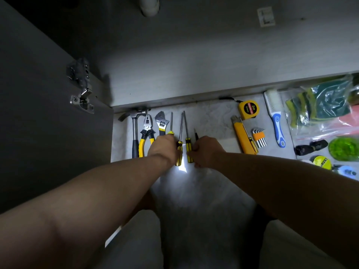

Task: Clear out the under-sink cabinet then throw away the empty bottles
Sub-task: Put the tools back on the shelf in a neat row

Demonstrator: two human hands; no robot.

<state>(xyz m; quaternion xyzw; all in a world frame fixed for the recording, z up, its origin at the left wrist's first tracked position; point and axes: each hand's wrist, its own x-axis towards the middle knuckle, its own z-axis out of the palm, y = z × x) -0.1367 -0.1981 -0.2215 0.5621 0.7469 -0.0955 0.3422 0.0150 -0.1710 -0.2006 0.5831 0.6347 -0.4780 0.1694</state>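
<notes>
Left hand (165, 148) curled against 1 yellow-handled screwdriver (179, 159), right hand (208, 151) against its neighbour (188, 146), both flat on the floor (211, 121); actual grip impossible to tell.

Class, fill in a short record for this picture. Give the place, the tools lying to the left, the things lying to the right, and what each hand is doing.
Place: floor in front of an open under-sink cabinet
Left row: hammer, pliers, adjustable wrench, screwdrivers
Right group: tape measure, utility knife, hex keys, brush, bagged sponges
Left hand: at one yellow handle; grip hidden
Right hand: at the neighbouring handle; grip unclear
</notes>
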